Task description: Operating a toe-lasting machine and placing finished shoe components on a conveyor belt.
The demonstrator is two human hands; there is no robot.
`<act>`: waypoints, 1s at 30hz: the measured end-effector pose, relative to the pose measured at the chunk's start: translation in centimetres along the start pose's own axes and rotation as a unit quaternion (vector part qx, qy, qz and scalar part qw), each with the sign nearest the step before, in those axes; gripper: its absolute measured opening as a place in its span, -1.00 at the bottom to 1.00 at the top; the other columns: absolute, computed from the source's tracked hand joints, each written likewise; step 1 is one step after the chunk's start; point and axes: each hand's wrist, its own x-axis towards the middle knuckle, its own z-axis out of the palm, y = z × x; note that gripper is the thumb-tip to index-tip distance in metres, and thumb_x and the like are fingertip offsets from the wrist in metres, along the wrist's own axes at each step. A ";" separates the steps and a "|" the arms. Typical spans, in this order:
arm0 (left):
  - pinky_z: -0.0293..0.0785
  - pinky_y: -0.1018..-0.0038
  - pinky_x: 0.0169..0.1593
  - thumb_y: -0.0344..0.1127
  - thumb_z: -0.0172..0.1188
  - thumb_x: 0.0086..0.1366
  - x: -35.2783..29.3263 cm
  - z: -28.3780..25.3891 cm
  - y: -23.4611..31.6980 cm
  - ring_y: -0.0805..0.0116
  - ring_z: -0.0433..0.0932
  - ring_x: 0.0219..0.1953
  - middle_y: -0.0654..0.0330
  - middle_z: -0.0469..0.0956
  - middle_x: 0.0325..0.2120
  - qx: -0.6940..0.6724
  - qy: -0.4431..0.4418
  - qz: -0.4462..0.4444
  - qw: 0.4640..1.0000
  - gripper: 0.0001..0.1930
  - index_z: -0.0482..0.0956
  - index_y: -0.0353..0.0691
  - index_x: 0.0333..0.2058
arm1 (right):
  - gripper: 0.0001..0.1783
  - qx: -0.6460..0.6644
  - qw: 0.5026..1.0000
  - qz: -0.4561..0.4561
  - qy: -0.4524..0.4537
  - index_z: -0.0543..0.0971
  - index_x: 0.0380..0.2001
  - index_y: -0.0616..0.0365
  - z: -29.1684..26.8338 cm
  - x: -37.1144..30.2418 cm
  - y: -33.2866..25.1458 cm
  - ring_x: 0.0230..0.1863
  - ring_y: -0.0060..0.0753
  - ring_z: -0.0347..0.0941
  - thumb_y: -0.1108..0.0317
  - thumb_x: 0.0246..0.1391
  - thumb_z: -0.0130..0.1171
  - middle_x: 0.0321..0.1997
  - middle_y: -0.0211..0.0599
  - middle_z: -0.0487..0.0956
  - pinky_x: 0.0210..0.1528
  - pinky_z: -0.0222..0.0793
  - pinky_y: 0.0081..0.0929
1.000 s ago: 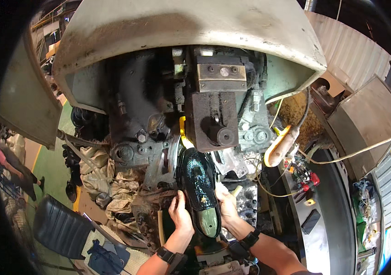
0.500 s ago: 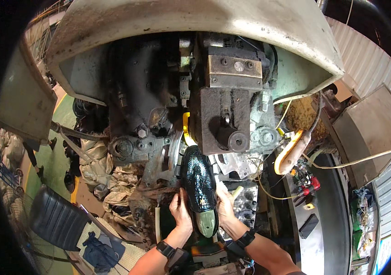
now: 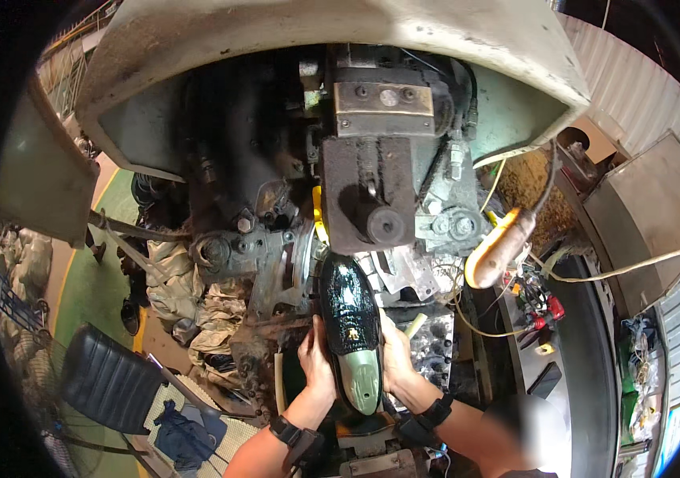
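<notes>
A glossy black shoe [image 3: 349, 299] on a green shoe last [image 3: 360, 374] points its toe away from me, into the middle of the machine [image 3: 264, 259]. My left hand [image 3: 318, 360] is closed along the shoe's left side, some fingers hidden beneath it. On the opposite side my right hand [image 3: 396, 353] grips the shoe, its thumb lying along the edge. Just past the toe stands a bright yellow curved part [image 3: 319, 213]. A dark metal block [image 3: 368, 187] with a round knob sits above and slightly right of the toe, whose tip is partly hidden there.
A large pale hood [image 3: 332, 32] arches over the machine. At right hang a lit lamp [image 3: 502, 251] and loose cables, beside a bench with red-handled tools [image 3: 543, 311] and a phone [image 3: 545, 380]. A black padded chair [image 3: 113, 374] and crumpled sacks [image 3: 216, 319] are at left.
The dark block with its knob has shifted left over the toe area. The shoe has turned slightly, its heel end swinging right; both hands keep hold. My view has also moved a little.
</notes>
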 end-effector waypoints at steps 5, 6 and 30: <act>0.45 0.54 0.02 -0.29 0.23 0.42 2.0 -5.1 1.0 0.46 0.55 -0.14 0.23 0.65 -0.21 0.234 0.027 0.232 0.944 -0.76 0.64 -0.37 -0.10 | -0.63 -0.085 0.995 0.015 -0.045 0.38 0.16 0.23 -5.1 -0.7 -2.4 -0.06 -0.31 0.61 0.25 0.42 0.02 0.07 -0.07 0.60 -0.01 0.58 -0.37; 0.45 0.48 0.06 -0.33 0.23 0.40 2.3 -8.0 2.1 0.39 0.57 -0.10 0.19 0.65 -0.18 0.187 0.034 0.226 0.955 -0.76 0.61 -0.41 -0.09 | -0.58 -0.131 0.990 0.033 -0.032 0.31 0.17 0.29 -5.6 -2.3 -4.4 -0.10 -0.22 0.64 0.24 0.42 0.03 0.05 0.06 0.60 -0.04 0.62 -0.35; 0.54 0.45 -0.12 -0.52 0.22 0.09 -3.3 -36.1 -8.0 0.32 0.64 -0.23 0.08 0.69 -0.25 0.431 0.134 -0.157 0.879 -0.64 0.67 -0.46 -0.09 | -0.53 -0.358 0.894 0.068 0.259 0.51 0.08 0.30 -46.5 -6.8 9.8 -0.26 -0.25 0.47 0.21 0.21 0.24 0.01 -0.08 0.56 -0.22 0.41 -0.31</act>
